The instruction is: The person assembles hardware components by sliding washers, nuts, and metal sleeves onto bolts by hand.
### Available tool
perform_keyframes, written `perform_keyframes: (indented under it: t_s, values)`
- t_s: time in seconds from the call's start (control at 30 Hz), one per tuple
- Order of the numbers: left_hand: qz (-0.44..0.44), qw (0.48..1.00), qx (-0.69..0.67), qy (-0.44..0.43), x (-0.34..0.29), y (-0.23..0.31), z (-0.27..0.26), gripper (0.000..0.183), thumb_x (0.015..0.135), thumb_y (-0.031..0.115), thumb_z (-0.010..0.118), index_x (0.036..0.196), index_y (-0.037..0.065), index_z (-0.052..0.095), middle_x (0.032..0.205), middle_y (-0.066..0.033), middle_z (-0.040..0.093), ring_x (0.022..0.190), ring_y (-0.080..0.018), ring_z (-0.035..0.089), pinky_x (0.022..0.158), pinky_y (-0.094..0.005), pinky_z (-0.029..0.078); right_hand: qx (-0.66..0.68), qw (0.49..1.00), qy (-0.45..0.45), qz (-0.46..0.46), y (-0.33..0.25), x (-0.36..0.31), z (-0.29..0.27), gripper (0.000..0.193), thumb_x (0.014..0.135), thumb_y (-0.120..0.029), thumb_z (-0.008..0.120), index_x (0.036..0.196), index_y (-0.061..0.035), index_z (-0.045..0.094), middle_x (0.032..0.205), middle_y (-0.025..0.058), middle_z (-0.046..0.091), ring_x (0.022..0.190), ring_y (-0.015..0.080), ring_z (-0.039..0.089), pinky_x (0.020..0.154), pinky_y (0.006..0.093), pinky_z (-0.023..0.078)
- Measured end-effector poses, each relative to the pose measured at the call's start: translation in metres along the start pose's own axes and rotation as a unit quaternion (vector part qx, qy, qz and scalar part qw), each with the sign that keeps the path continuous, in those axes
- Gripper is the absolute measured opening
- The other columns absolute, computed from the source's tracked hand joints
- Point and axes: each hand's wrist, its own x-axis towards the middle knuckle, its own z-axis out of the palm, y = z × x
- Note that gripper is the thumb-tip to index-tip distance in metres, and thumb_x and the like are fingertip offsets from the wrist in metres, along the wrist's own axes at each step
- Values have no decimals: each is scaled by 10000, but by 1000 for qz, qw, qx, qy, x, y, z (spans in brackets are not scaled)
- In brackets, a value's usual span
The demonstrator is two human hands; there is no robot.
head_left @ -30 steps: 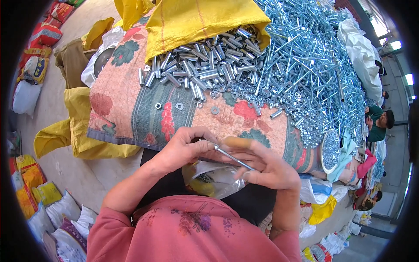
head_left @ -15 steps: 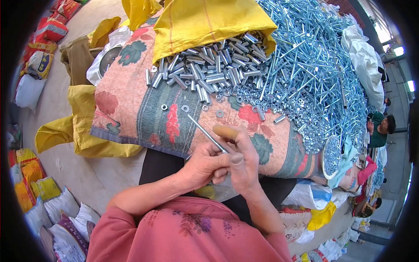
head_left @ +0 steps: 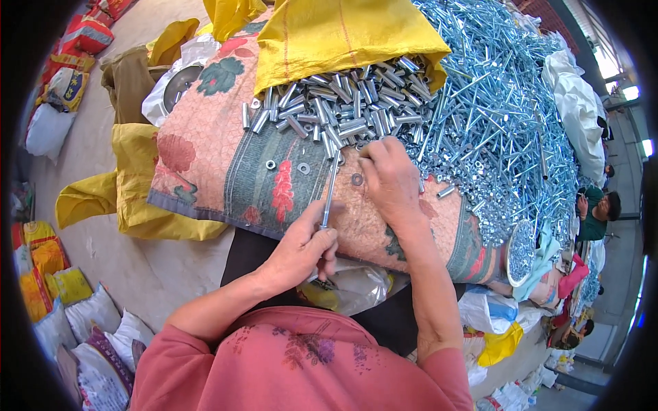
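My left hand [head_left: 298, 252] is closed around a long, thin silver bolt [head_left: 331, 188], which stands nearly upright with its tip toward the metal sleeves. My right hand [head_left: 392, 177] is at the edge of the pile, its fingers bent down and drawn together; whatever they grip, if anything, is hidden. Just left of those fingers a flat washer [head_left: 357, 179] lies on the patterned cloth [head_left: 199, 161]. Another washer [head_left: 303, 168] and a nut [head_left: 270, 164] lie farther left. Short metal sleeves [head_left: 343, 109] spill out beyond both hands.
A yellow woven sack [head_left: 349, 31] covers the back of the sleeves. Long bolts [head_left: 493, 103] are heaped at the right, with small nuts [head_left: 490, 212] before them. A bowl of small parts [head_left: 521, 253] stands at the right edge. Another person [head_left: 595, 212] is far right.
My right hand has left the bolt and moved up and forward to the pile's edge. My left hand keeps the bolt, now tilted more upright.
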Motion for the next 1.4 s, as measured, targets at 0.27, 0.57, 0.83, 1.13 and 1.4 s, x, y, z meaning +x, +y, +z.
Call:
perform_keyframes:
  t_s: [0.27, 0.57, 0.83, 1.13, 1.4]
  values:
    - [56, 997, 21, 56, 3, -4, -10, 323, 913, 142, 437, 1226, 64, 439, 625, 27, 394, 488, -38, 332, 439, -180, 268, 31, 996, -44, 70, -3, -13, -14, 109, 766, -57, 592, 870, -82, 571, 775, 118, 513, 704, 317, 550, 603, 404, 430]
    - [92, 994, 2, 59, 3, -10, -11, 304, 933, 274, 466, 1089, 29, 558, 611, 45, 383, 496, -25, 313, 441, -179, 236, 10, 996, -54, 73, -28, -23, -10, 175, 755, -68, 615, 928, -66, 583, 778, 122, 502, 702, 305, 545, 602, 388, 428]
    - [97, 991, 56, 76, 1, -9, -12, 224, 910, 183, 510, 1046, 24, 591, 650, 33, 455, 539, -30, 379, 480, -181, 320, 116, 986, -66, 96, -1, -24, -23, 137, 760, -26, 601, 885, -32, 547, 772, 110, 549, 674, 246, 570, 564, 347, 469]
    - [179, 953, 229, 80, 5, -21, -10, 157, 861, 71, 563, 995, -7, 591, 748, -9, 544, 675, -69, 498, 597, -217, 418, 589, 755, -27, 288, -11, -46, -42, 102, 832, -30, 587, 928, 2, 578, 774, 51, 582, 629, 101, 583, 573, 262, 538]
    - [133, 977, 169, -9, 8, -9, -17, 134, 854, 96, 577, 944, -2, 592, 690, -10, 544, 629, -80, 509, 557, -232, 416, 772, 552, -46, 312, -13, -60, -49, 124, 840, -6, 558, 963, 3, 546, 808, 65, 577, 659, 135, 603, 594, 326, 568]
